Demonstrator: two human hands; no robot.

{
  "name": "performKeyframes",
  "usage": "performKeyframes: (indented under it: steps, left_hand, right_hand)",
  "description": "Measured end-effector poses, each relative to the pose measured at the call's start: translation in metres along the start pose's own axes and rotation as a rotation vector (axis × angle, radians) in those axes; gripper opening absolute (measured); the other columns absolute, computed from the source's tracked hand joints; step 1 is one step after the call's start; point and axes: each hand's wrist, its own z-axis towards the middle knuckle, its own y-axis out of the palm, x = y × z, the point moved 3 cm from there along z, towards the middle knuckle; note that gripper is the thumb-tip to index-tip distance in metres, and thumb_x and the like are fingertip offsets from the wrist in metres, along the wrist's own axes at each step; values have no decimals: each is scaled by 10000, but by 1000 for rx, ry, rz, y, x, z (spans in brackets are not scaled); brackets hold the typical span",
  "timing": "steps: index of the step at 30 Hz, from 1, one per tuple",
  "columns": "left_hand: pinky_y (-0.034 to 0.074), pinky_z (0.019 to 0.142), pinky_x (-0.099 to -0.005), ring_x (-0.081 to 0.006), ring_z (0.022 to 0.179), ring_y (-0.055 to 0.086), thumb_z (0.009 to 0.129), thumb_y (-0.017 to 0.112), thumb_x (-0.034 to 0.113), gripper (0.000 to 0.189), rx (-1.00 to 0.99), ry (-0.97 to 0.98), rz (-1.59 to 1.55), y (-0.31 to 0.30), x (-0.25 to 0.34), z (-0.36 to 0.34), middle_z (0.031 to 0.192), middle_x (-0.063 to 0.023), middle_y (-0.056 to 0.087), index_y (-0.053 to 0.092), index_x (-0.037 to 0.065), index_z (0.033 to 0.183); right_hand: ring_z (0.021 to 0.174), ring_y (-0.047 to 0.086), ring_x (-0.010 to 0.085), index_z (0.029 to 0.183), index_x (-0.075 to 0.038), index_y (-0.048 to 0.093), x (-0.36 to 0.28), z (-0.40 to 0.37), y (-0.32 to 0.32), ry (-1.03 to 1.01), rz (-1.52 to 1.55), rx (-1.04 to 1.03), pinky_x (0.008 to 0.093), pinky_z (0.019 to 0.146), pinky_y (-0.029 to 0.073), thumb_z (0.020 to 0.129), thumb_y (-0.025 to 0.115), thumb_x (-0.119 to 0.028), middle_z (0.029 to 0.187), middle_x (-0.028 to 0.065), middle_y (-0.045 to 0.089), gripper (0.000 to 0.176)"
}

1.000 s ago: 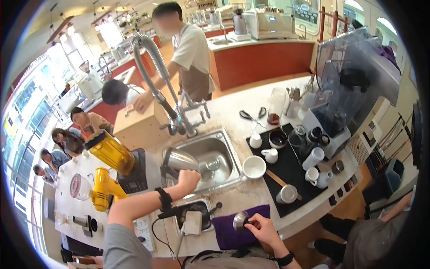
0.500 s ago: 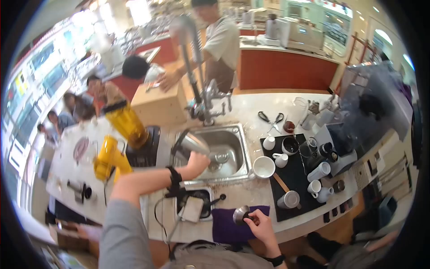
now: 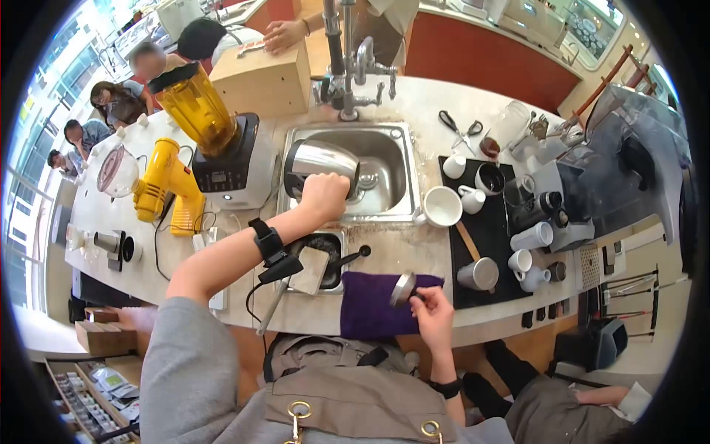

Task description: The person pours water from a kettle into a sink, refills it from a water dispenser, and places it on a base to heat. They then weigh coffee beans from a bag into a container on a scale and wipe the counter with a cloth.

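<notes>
My left hand [image 3: 325, 196] is closed at the handle of a silver-and-black kettle [image 3: 322, 157]. The kettle lies tipped well over on its side above the steel sink [image 3: 405, 177], and my hand hides its handle. Low on the right, my right hand [image 3: 433, 309] pinches the black knob of a small round metal lid [image 3: 403, 287]. That lid is held on edge over a folded purple cloth [image 3: 370, 314] at the counter's front edge. Between the two hands a small sunken basin [image 3: 342, 240] holds a white cloth-like piece [image 3: 309, 271].
A yellow blender [image 3: 200, 111] and a yellow coffee grinder [image 3: 174, 185] stand left. Behind the sink rises a faucet [image 3: 347, 81]. White cups [image 3: 442, 206] and a black mat [image 3: 481, 222] lie right, near scissors [image 3: 462, 133]. Another person's hand [image 3: 287, 34] rests on a wooden box [image 3: 259, 81].
My view has tipped downward. The kettle has rolled from a slanted pose to nearly level over the sink. The lid in my right hand has turned more on edge.
</notes>
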Motion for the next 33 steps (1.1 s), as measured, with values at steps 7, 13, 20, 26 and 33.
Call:
performKeyframes:
  steps: [7, 13, 20, 26, 33]
  left_hand:
    - [513, 651, -453, -385, 727, 632, 675, 705, 215, 217, 322, -192, -442, -24, -29, -48, 733, -189, 646, 672, 37, 795]
    - [446, 575, -255, -70, 621, 526, 772, 723, 115, 214, 437, -352, -946, -51, -55, -126, 662, -50, 632, 662, -50, 892]
    - [411, 565, -215, -64, 611, 517, 754, 729, 60, 173, 449, -573, -985, -97, -65, -242, 671, -15, 607, 656, -58, 859]
    - [401, 553, -210, -60, 599, 509, 736, 726, 46, 160, 577, -605, -851, -111, -79, -328, 655, -5, 589, 645, -53, 833]
    - [397, 514, -245, -60, 548, 491, 697, 765, 106, 188, 694, -751, -943, -106, -91, -418, 587, -8, 559, 647, -25, 764]
  right_hand:
    - [732, 560, 73, 976, 13, 520, 3, 6, 7, -1, 38, 9, 204, 627, 471, 877, 585, 38, 833, 48, 596, 120]
    - [766, 565, 62, 888, -11, 494, 28, 17, 19, 119, 1, -119, 183, 659, 471, 823, 628, 52, 819, 36, 592, 161]
    - [730, 563, 71, 764, 2, 509, 117, 35, 45, 3, -270, -165, 241, 704, 481, 712, 694, 49, 817, 46, 607, 198]
    - [800, 649, 185, 864, 15, 603, 116, 25, 57, -133, -487, -14, 283, 731, 518, 741, 688, 43, 935, 103, 641, 151]
    - [982, 589, 216, 868, 7, 611, 96, -58, 29, -311, -642, -16, 285, 807, 472, 820, 587, 33, 1113, 164, 597, 60]
